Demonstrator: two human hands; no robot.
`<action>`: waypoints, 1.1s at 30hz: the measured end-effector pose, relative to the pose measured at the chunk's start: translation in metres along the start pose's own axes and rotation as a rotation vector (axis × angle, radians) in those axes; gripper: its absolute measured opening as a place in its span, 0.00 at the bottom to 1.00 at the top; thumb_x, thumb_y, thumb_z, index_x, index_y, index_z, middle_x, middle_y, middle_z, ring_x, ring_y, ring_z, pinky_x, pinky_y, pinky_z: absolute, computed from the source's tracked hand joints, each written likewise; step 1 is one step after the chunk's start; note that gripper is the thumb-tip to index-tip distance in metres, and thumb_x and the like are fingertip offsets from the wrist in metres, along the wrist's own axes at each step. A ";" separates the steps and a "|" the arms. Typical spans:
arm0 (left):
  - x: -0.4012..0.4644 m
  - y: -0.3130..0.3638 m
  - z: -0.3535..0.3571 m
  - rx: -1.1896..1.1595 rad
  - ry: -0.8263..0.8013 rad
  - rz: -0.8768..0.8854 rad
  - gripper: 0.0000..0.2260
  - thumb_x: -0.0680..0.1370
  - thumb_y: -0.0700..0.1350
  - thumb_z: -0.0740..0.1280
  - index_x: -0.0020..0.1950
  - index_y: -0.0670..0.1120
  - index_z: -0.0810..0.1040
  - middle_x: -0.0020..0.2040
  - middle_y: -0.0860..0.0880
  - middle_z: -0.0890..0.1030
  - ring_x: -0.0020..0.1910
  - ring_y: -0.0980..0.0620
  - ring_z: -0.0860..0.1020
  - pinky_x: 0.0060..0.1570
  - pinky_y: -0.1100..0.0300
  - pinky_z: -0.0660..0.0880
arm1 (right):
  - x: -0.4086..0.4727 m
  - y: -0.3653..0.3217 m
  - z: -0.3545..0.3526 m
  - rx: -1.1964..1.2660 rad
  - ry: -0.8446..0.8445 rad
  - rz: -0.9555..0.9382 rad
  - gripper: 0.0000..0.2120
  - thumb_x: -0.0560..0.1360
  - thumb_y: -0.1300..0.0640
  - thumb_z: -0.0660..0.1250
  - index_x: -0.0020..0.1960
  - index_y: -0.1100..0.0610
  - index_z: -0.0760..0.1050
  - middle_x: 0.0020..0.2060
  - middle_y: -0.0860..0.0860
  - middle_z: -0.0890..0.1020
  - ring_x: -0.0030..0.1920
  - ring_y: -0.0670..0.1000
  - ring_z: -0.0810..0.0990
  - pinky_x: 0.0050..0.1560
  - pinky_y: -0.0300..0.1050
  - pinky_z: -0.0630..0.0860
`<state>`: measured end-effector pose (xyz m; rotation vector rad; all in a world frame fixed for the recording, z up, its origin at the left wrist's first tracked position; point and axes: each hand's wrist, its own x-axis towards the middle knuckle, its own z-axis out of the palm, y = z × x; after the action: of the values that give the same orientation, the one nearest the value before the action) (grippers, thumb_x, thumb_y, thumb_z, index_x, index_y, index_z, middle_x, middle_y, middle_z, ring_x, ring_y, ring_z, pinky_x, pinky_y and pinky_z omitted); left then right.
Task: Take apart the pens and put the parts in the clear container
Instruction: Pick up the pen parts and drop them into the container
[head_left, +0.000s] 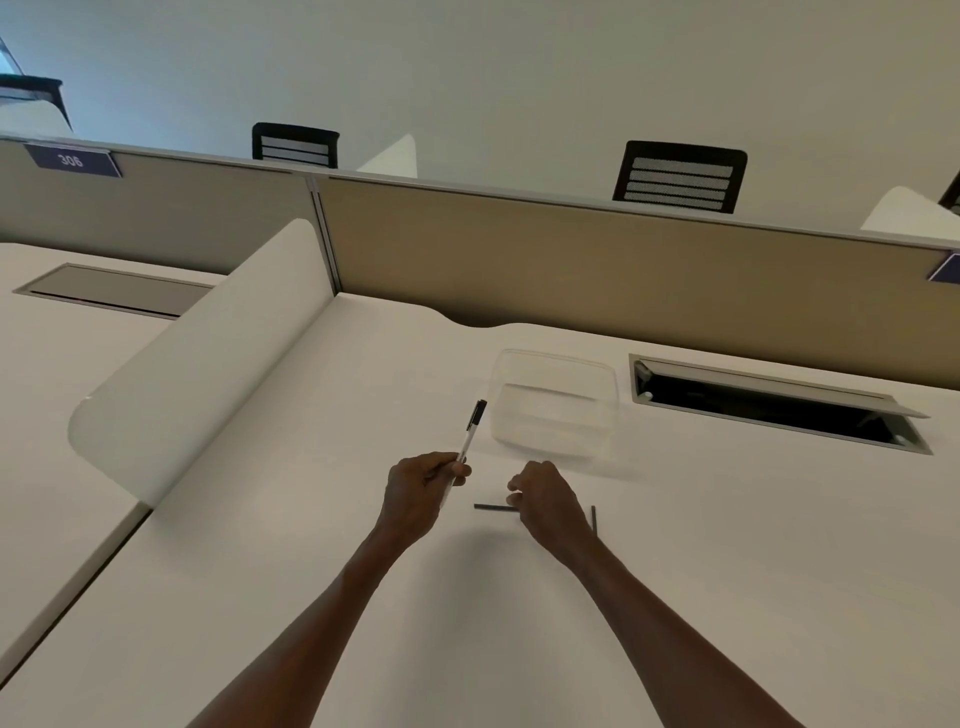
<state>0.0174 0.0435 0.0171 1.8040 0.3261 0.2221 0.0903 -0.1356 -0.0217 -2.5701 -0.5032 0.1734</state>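
Our left hand (423, 486) grips a white-barrelled pen with a black cap (471, 431), cap tilted toward the clear plastic container (555, 402). Our right hand (543, 501), fingers curled, pinches a thin dark rod (491, 507) nearer us than the container; another dark rod (594, 519) lies beside it.

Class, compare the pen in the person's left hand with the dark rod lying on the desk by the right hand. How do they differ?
The pen is held off the desk by the left hand, pointing up and away; the dark rod lies flat on the desk, running sideways. The pen has a pale barrel with a black cap; the rod is dark all over. The pen looks thicker than the rod. Both are slim and straight, and both are outside the clear container.
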 end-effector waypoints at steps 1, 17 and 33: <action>0.000 0.000 -0.001 0.001 0.001 0.002 0.11 0.78 0.40 0.68 0.41 0.55 0.83 0.40 0.51 0.86 0.42 0.50 0.85 0.53 0.44 0.79 | 0.000 0.000 0.000 -0.003 -0.008 0.007 0.09 0.74 0.66 0.64 0.52 0.59 0.77 0.48 0.50 0.76 0.46 0.50 0.81 0.42 0.38 0.74; -0.003 -0.006 -0.005 -0.010 0.007 -0.083 0.08 0.78 0.40 0.68 0.45 0.50 0.84 0.42 0.50 0.87 0.43 0.50 0.85 0.54 0.47 0.79 | -0.001 0.011 0.026 -0.420 0.008 -0.231 0.16 0.58 0.65 0.77 0.29 0.54 0.70 0.29 0.50 0.73 0.31 0.52 0.74 0.29 0.40 0.57; 0.004 0.008 0.008 -0.070 0.026 -0.089 0.10 0.79 0.40 0.66 0.44 0.51 0.84 0.43 0.50 0.87 0.44 0.50 0.85 0.54 0.43 0.78 | 0.030 -0.011 -0.062 -0.258 0.242 -0.200 0.08 0.77 0.58 0.64 0.44 0.56 0.82 0.40 0.52 0.79 0.45 0.54 0.76 0.41 0.50 0.77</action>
<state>0.0248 0.0359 0.0223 1.7141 0.4112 0.1919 0.1283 -0.1438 0.0363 -2.7152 -0.7232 -0.2875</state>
